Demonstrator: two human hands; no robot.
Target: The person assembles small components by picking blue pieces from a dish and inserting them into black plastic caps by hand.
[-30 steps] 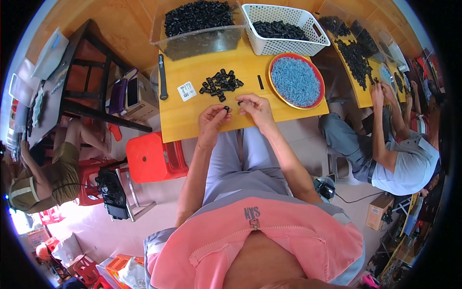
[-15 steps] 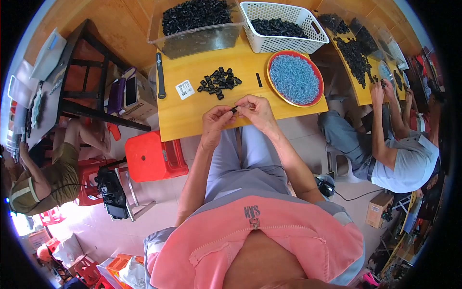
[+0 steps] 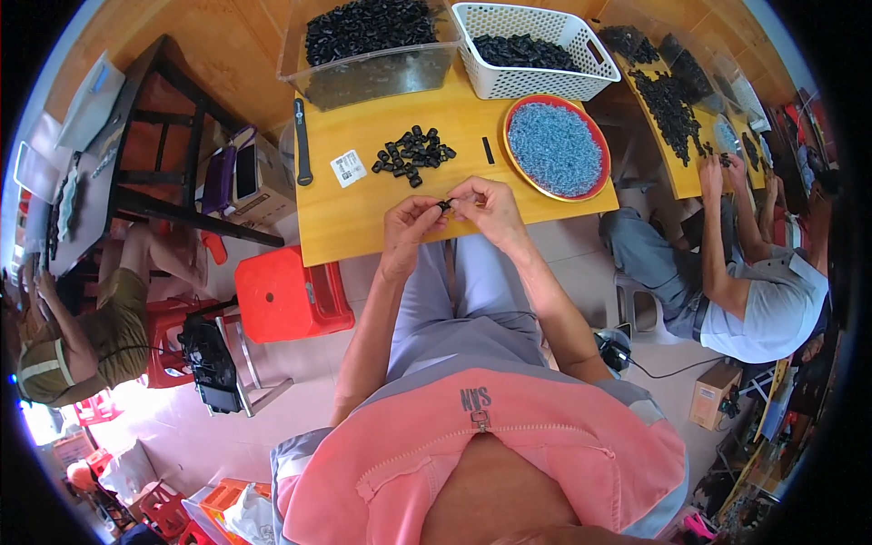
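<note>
Over the front edge of the yellow table (image 3: 363, 218), my two hands meet in front of my lap. My left hand (image 3: 410, 232) pinches a small black plastic part (image 3: 444, 206) between thumb and fingertips. From the other side, the closed thumb and forefinger of my right hand (image 3: 490, 213) grip the same part; any smaller piece there is hidden. Just beyond lies a loose pile of similar black parts (image 3: 413, 154). To the right, a red-rimmed round tray (image 3: 603, 150) holds a heap of small bluish clear pieces (image 3: 556, 148).
A clear bin (image 3: 381, 77) and a white perforated basket (image 3: 536, 86), both holding black parts, stand at the back. A black strap-like tool (image 3: 302, 145), a white label (image 3: 347, 169) and a short black strip (image 3: 489, 151) lie on the table. A red stool (image 3: 282, 295) stands left; co-workers sit both sides.
My right hand has shifted slightly right, and the black part shows a little more between my fingertips. The co-worker at the left has moved their hands.
</note>
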